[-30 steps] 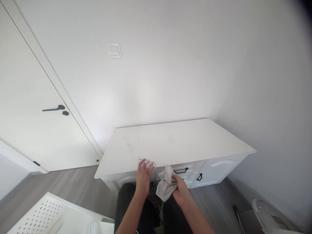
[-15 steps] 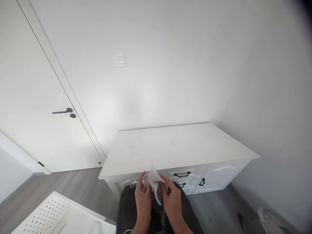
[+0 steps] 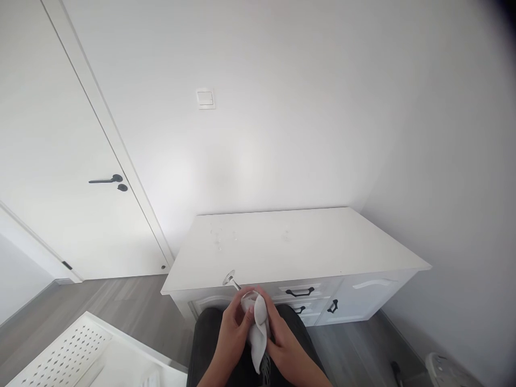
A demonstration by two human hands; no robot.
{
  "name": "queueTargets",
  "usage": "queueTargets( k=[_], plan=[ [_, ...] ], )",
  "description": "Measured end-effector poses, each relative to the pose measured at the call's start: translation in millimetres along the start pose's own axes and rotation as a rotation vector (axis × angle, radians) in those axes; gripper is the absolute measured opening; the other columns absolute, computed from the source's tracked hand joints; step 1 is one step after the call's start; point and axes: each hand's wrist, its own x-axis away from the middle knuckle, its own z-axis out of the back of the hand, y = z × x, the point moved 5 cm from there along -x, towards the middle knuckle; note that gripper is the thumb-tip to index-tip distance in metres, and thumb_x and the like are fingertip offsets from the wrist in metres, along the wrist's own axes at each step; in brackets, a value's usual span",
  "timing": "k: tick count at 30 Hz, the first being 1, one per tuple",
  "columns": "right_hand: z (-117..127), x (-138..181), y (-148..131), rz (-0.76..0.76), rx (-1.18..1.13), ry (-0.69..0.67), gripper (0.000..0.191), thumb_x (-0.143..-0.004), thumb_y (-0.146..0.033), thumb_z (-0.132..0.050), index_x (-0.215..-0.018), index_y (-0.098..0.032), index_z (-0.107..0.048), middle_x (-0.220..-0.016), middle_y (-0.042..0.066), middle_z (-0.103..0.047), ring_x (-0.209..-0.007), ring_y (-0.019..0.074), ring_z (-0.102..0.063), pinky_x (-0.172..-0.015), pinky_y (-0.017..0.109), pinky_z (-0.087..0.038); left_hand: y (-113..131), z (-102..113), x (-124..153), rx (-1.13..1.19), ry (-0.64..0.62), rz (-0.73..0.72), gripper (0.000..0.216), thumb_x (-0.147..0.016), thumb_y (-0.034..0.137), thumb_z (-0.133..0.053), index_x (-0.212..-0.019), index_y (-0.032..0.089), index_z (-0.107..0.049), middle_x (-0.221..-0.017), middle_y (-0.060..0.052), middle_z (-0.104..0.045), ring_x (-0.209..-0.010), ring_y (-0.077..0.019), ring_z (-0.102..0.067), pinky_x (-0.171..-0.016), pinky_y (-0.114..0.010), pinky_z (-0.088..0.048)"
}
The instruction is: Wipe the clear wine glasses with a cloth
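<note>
Low in the head view, over the person's dark-clad lap, both hands meet around a glass (image 3: 242, 293) and a cloth (image 3: 258, 328). A second ago the left hand (image 3: 233, 329) held the glass up alone while the right hand (image 3: 282, 344) bunched the cloth apart from it; now the cloth is wrapped over the bowl, so wiping looks under way. The left hand is curled shut around the covered bowl, and the right hand is closed on the cloth from the other side. Only the clear stem and round foot (image 3: 229, 279) stick out (tilted up-left, toward the worktop edge). The cloth is soft, pale and creased, its tail hanging down. The worktop (image 3: 322, 242) is smooth, matte white, faintly smudged.
</note>
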Motion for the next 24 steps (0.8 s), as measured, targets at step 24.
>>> queueTargets(
  k=[24],
  plan=[
    [9, 21, -5, -0.142, -0.089, 0.053, 0.065, -0.105, -0.043, -0.046, -0.165, -0.040, -0.021, -0.170, -0.003, -0.031, -0.156, 0.0230, -0.033, -0.123, 0.044, -0.038, 17, -18, 18, 0.070, 0.070, 0.063, 0.054, -0.086, 0.058, -0.071, -0.128, 0.024, -0.068, -0.102, -0.007, -0.078, -0.091, -0.0253, -0.073, -0.080, -0.032, -0.059]
  ],
)
